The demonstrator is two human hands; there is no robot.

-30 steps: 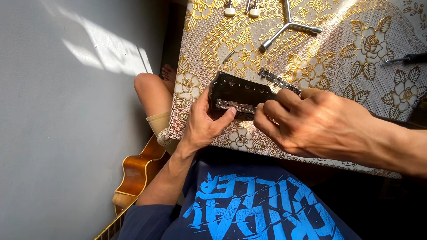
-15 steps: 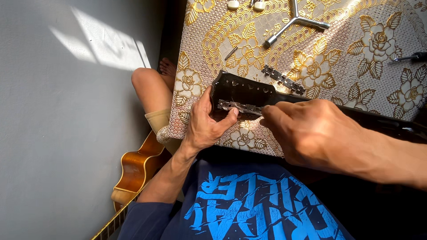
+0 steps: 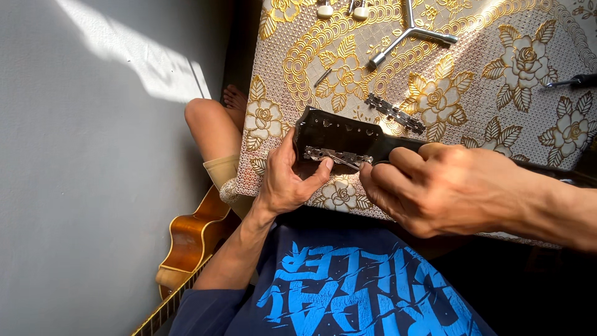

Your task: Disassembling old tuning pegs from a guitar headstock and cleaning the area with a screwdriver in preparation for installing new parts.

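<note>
A dark guitar headstock [image 3: 339, 134] lies on a table under a white and gold flowered cloth [image 3: 497, 81]. A thin metal tuner plate [image 3: 337, 155] sits along the headstock's near edge. My left hand [image 3: 287, 180] grips the end of the headstock, thumb pressing on the plate. My right hand [image 3: 429, 186] is closed over the neck just right of the headstock, fingertips at the plate's right end. What my right fingers pinch is hidden.
A second metal tuner strip [image 3: 395, 113] lies on the cloth behind the headstock. A three-armed metal wrench [image 3: 413, 34] and two white tuner knobs [image 3: 342, 9] lie farther back. A dark-handled tool [image 3: 575, 81] is at the right edge. An acoustic guitar [image 3: 189, 242] leans at lower left by the grey wall.
My right hand has slid a little right along the neck, uncovering more of the metal plate. My left hand stays on the headstock's end.
</note>
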